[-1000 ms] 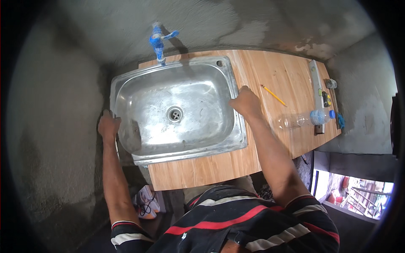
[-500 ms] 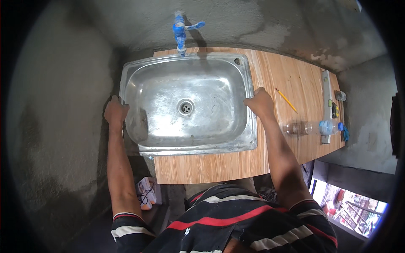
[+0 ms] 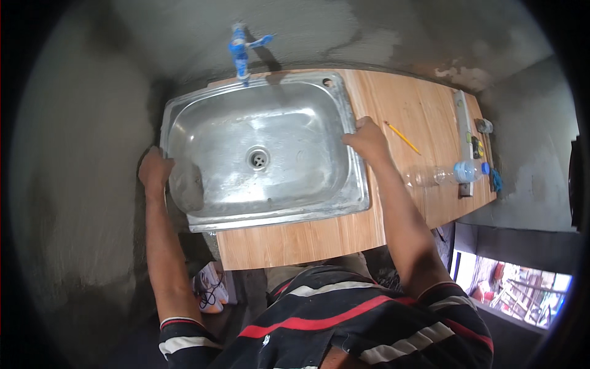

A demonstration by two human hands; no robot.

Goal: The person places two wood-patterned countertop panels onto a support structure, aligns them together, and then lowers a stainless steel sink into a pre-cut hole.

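A stainless steel sink (image 3: pixel 295 160) with a round drain (image 3: pixel 258 160) rests over a wood-grain countertop (image 3: pixel 307 243), its left side reaching past the board's left edge. My left hand (image 3: pixel 153 169) grips the sink's left rim, thumb on top and fingers curled round the outer side. On the opposite rim my right hand (image 3: pixel 367 140) is closed the same way, thumb over the edge. The undersides of both grips are hidden. Just behind the sink's back rim, a blue-and-white faucet (image 3: pixel 241 54) juts from the wall.
Right of the sink lie a yellow pencil (image 3: pixel 403 138), a clear plastic bottle (image 3: pixel 445 174), a spirit level (image 3: pixel 464 135), a tape measure (image 3: pixel 477 147) and a small jar (image 3: pixel 485 126). Grey plastered walls (image 3: pixel 92 154) enclose the counter at left and back. Shoes (image 3: pixel 211 287) sit below left.
The whole view has shifted and turned a little, so the scene appears further left. Both hands keep their hold on the sink's rims; any movement of the sink on the counter is hard to tell.
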